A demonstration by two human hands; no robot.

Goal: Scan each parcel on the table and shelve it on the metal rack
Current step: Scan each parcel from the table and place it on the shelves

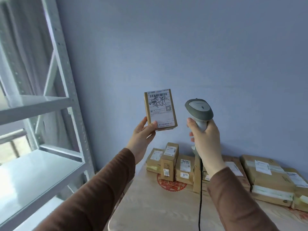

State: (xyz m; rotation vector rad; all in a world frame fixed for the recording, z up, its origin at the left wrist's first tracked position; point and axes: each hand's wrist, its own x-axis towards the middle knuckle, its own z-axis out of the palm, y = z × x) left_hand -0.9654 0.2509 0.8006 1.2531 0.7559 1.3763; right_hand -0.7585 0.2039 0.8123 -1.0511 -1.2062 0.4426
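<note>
We see two forearms in long brown sleeves [106,184], the fabric plain and soft-looking, perhaps a knit, though blur hides the weave. Each cuff ends at the wrist, leaving the left hand [143,135] and right hand [205,139] bare, without rings or a watch.

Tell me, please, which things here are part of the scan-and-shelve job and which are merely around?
Part of the job:
- small parcel, held up by the left hand
- scanner, gripped by the right hand
- parcels on the table
- metal rack

Merely around:
- blue wall
- red print on the table
</note>
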